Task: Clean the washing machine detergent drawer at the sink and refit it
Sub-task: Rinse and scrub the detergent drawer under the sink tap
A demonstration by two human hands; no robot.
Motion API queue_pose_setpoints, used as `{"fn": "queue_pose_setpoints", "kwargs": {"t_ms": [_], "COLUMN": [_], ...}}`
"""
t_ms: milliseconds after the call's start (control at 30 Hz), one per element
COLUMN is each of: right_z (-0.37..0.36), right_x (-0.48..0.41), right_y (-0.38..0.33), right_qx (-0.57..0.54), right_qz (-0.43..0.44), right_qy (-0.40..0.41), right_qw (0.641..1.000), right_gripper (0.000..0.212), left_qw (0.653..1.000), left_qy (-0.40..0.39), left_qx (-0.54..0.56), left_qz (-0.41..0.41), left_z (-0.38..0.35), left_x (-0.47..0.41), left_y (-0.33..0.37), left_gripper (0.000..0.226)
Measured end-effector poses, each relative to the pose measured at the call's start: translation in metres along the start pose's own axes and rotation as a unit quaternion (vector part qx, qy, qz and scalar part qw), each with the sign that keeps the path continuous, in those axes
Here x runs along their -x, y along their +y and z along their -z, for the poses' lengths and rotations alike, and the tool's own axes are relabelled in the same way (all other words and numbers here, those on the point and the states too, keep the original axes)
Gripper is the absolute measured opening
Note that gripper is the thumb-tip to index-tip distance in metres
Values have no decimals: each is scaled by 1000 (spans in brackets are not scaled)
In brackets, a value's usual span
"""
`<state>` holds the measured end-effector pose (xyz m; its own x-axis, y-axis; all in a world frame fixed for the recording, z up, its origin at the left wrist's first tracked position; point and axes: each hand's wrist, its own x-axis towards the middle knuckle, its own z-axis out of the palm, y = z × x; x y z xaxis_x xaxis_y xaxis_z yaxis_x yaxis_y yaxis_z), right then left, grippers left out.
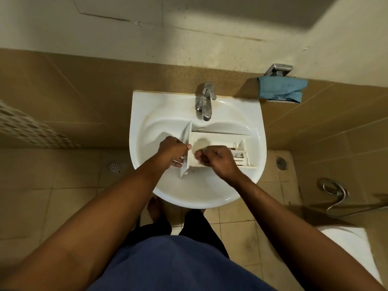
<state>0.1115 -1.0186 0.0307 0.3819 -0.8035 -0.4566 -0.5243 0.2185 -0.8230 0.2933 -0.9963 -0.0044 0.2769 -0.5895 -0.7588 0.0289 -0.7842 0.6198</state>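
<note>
We judge this to be the cleaning step, with refitting some way off: the drawer (222,139) lies across the bowl of the sink (147,114), below the tap (206,101), its open compartments facing up and its front panel to the left. The left hand (172,152) grips that panel, thumb over the edge and fingers beneath, steadying it. The right hand (216,158) hovers over the large compartment with fingers curled; we cannot tell whether it pinches anything. We see no stream from the tap. The drawer is white plastic, with a grey smear on the floor of the large compartment and brownish residue by the small compartments at its right end. Next, we think, the smear calls for rubbing and a rinse, with a firm grip on the panel, since wet plastic may slip
</note>
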Motion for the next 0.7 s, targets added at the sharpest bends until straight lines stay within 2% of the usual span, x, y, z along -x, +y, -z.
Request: {"fn": "queue_pose_setpoints", "kwargs": {"t_ms": [67, 133, 233, 300, 400, 433, 533, 600, 633, 700], "right_z": [-5, 1, 11, 6, -2, 1, 16, 18, 16, 12], "right_x": [5, 5, -2, -4, -4, -6, -18, -23, -23, -22], "right_y": [7, 9, 2, -3, -1, -1, -4, -3, -1, 6], "right_qx": [49, 67, -17, -31, 83, 106, 86, 68, 80, 172], "right_qz": [16, 30, -33, -31, 45, 44, -7, -9, 6, 72], "right_qy": [-26, -25, 6, 16, -31, -48, -54, -45, -45, -56], "right_qw": [998, 997, 999, 999, 995, 992, 995, 997, 996, 981], "right_gripper": [53, 43, 35, 33, 28, 27, 26, 23, 18, 7], "left_qw": [1000, 1000, 1000, 1000, 1000, 1000, 1000, 1000, 1000, 1000], "left_qy": [-2, -3, -3, -4, -5, -5, -5, -4, -3, -2], "left_qx": [-4, -7, -10, -12, -8, -10, -10, -8, -8, -8], "left_qz": [2, 2, 4, 6, 10, 10, 7, 7, 9, 9], "left_z": [0, 1, 0, 0, 1, 1, 0, 0, 0, 0], "left_x": [-1, -2, -2, -3, -3, -4, -4, -4, -4, -5], "left_y": [1, 2, 1, 2, 2, 2, 2, 2, 1, 2], "left_gripper": [28, 28, 29, 29, 29, 29, 28, 29, 29, 29]}}
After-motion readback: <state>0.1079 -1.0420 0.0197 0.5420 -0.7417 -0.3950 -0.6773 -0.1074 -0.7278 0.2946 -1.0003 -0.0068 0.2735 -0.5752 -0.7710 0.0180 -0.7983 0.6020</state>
